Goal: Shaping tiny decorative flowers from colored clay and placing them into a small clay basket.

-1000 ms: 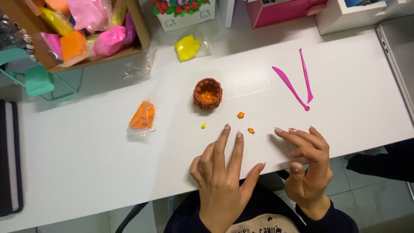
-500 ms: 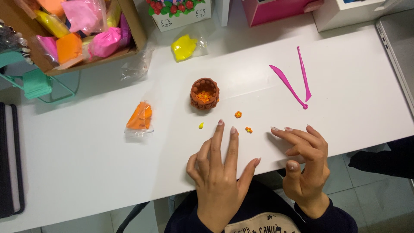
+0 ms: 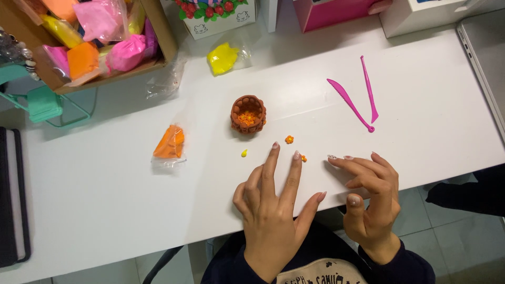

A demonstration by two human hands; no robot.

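Fingers of the left hand [image 3: 273, 210] are lying spread flat, holding nothing, tips nearing the small orange clay bits [image 3: 289, 140]; the right hand [image 3: 368, 192] is resting loosely curled, empty, beside it.

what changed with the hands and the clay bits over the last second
Very little. The left hand stays flat on the white table and the right hand stays curled beside it; neither took hold of or let go of anything. The brown clay basket, small orange pieces and pink tools lie where they were.
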